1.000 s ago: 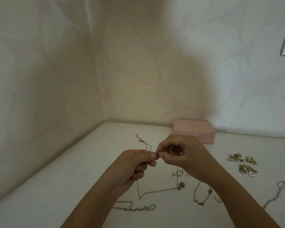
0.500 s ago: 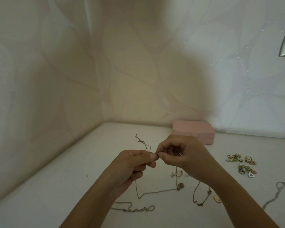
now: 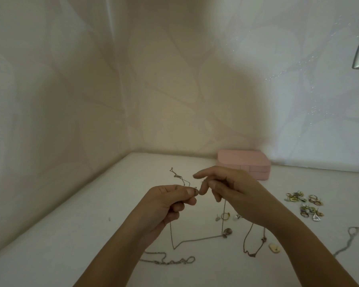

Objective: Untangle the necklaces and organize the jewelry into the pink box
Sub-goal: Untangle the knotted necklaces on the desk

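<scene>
The left hand [image 3: 164,201] has its fingers [image 3: 186,192] clamped together on the end of a thin necklace [image 3: 197,241], with a kinked tail of chain standing up just above them. The right hand [image 3: 240,195] has its fingers [image 3: 205,175] apart, the index stretched toward the left fingertips. The chain drops from under that hand, but the view is too dim to tell whether the curled lower fingers catch it.

From both hands the necklace hangs down to the table [image 3: 71,235], and its pendant [image 3: 227,232] lies below the right fingers.

To do this step well, I would keep the left pinch steady and work the knot loose with the right fingertips, drawing slack through instead of pulling it tight. The hanging loop should be lifted clear first.

Room is best to the left of the fingers, where the table is bare up to the wall. Below them lie a second chain [image 3: 168,261] and a reddish one [image 3: 253,243], both easy to snag. The earrings [image 3: 305,206] sit well to the right. The pink box [image 3: 244,164] is closed, just beyond the right fingers against the wall.
</scene>
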